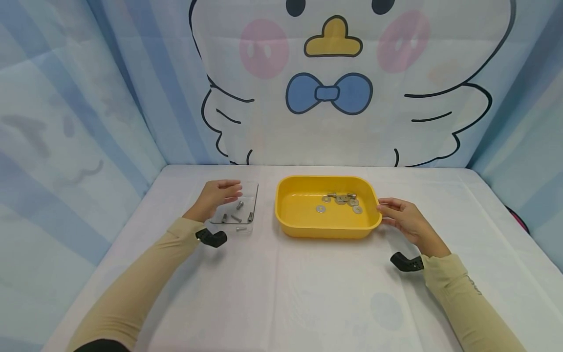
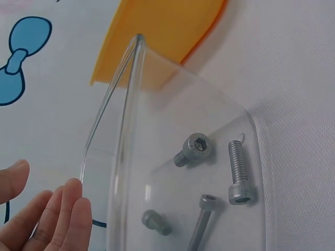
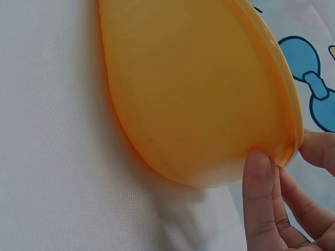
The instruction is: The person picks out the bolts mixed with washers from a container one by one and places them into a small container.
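Yellow tray (image 1: pixel 325 231) is seen on the tabletop (image 1: pixel 308 298), right of the middle, with washers (image 1: pixel 320 209) and a few bolts gathered toward its right half. Its right end is held by the right hand (image 1: pixel 406 220), whose grip is clamped on the rim, the thumb and fingertips pressed to either side. To the tray's left, a clear box (image 2: pixel 121 157) is set, in which several socket-head bolts (image 2: pixel 199 146) lie scattered. Thumb and fingers of the left hand (image 1: pixel 214 198) are held apart beside the box's rim; whether the box is touched by them cannot be told.

The step in hand is judged to be the steadying or placing of the two containers; which of these is meant cannot be settled. For the next move, a level tray seems called for, so that the loose washers are not slid about, and a firmer hold would be needed on the left if the box is to be shifted.
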The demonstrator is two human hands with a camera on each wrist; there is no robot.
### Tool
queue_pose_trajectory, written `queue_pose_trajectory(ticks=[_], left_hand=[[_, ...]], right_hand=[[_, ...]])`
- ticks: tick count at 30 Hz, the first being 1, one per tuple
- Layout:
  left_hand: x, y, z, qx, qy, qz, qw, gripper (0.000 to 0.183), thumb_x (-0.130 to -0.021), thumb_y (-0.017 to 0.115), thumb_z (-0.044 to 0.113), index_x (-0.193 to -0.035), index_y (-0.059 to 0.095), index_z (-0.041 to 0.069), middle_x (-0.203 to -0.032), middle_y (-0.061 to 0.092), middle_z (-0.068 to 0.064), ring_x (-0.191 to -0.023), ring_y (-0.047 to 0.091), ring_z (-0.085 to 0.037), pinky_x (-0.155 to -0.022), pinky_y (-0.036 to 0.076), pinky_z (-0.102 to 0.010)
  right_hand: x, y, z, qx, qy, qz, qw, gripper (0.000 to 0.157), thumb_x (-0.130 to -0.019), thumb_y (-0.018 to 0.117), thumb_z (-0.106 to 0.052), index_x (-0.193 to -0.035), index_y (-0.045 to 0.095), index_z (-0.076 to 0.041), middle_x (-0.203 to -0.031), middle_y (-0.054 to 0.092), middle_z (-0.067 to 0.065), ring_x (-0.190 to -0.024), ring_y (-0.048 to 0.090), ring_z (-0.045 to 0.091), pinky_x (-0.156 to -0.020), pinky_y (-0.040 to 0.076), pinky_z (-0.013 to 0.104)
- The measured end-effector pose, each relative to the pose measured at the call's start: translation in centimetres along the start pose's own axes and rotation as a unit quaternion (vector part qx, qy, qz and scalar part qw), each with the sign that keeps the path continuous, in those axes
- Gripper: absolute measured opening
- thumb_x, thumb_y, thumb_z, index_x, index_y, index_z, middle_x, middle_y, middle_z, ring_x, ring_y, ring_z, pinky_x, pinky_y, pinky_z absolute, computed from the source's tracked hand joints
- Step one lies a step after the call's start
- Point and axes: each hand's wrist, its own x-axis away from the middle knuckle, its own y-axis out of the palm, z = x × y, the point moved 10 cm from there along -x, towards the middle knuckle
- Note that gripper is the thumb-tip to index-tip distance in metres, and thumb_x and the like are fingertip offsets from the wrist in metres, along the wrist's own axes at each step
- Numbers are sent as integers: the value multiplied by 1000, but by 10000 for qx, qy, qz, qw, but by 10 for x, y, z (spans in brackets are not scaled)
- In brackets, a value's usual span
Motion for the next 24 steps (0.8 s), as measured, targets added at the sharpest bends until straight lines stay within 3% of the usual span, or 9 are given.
queue_pose_trajectory(ticks=[7,12,24], left_hand=[[2,1,2,86,12,-51,9999,48,-93,59,25,-137,47,7,-138,51,-14,-123,54,-28,-102,46,-35],[4,3,10,-120,148,-85,9998,48,-93,59,26,-136,48,8,-137,52,-14,-122,55,-28,-101,47,-35],[12,22,55,-587,780,-342,9946,38,-95,55,25,-129,56,8,-132,57,-12,-117,58,-28,-99,48,-37]], right_hand=[[-1,1,0,35,12,-6,10000,67,-92,60,-29,-140,31,7,-92,58,-21,-84,58,-5,-77,53,14],[0,3,-1,-23,-5,-62,10000,67,-92,60,-28,-140,30,8,-92,58,-20,-83,59,-4,-77,54,15],[-2,3,-1,-33,-24,-101,9999,67,-92,60,-28,-140,30,8,-92,58,-19,-84,58,-4,-77,54,15]])
